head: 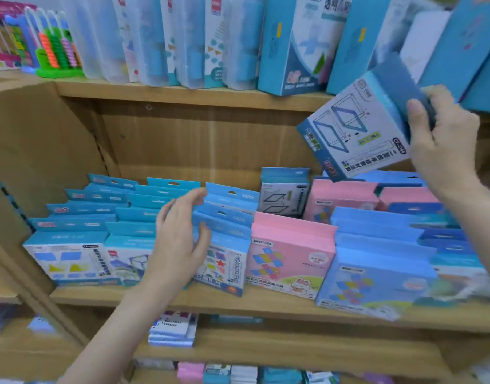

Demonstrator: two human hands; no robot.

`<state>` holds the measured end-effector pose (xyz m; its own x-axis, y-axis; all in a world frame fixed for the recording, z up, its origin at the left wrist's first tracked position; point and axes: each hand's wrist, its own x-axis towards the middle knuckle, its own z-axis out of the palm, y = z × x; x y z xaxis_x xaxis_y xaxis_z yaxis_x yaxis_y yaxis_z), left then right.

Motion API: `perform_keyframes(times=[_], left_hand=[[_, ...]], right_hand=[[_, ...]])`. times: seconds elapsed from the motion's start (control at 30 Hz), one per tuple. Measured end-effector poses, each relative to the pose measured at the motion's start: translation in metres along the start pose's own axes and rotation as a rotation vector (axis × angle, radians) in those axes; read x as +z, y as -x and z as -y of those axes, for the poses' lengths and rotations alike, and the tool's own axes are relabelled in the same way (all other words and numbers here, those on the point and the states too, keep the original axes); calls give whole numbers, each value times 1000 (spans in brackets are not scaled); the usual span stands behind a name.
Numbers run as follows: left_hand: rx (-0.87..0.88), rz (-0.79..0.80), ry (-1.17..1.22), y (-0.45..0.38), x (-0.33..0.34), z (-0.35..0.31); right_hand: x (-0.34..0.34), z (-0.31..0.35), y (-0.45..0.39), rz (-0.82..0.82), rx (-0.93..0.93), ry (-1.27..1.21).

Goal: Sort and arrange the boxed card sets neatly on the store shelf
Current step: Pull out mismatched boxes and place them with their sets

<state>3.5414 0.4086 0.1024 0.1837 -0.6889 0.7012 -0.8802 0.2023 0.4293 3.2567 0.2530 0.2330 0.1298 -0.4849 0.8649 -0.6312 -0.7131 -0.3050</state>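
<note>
Rows of boxed card sets stand on the middle wooden shelf (238, 302): blue-topped boxes (72, 253) at the left, a pink box (291, 261) in the middle, light blue boxes (377, 278) at the right. My right hand (443, 139) grips a blue and white box (360, 134) with frame drawings, tilted in the air above the right rows. My left hand (180, 239) reaches in with fingers spread, touching the tabs of the blue boxes (227, 214) in the centre row. A matching frame-drawing box (284, 194) stands at the back.
The upper shelf (183, 92) holds translucent cases (155, 40), tall blue boxes (293, 45) and a colourful abacus (55, 45) at the left. More card packs (173, 329) lie on the lower shelf. A cardboard panel (30, 151) bounds the left side.
</note>
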Motion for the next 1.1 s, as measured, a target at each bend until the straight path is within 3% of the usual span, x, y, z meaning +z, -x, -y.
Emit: perform_keyframes(times=[0.23,0.33,0.43,0.5,0.6,0.67,0.73,0.9,1.1], left_hand=[[334,247,-30,-20,57,-52],[380,247,38,-23,78,-84],[398,221,109,-24,102,-121],[417,215,114,-24,120,-145],[458,210,92,-22,148,-179],[453,197,71,-19,166,-201],[426,188,38,-19,181,-220],[357,157,-39,-18,206,-248],[305,174,-100,-12,213,-260]], right_hand=[[-85,-57,10,64,27,78],[-124,-83,11,169,59,94],[-166,-105,14,409,129,3],[-194,-126,20,664,176,-53],[-217,-167,50,974,137,101],[-215,-199,81,945,25,213],[-202,-229,113,796,-48,230],[-166,-262,153,525,-10,265],[-174,-259,136,480,18,132]])
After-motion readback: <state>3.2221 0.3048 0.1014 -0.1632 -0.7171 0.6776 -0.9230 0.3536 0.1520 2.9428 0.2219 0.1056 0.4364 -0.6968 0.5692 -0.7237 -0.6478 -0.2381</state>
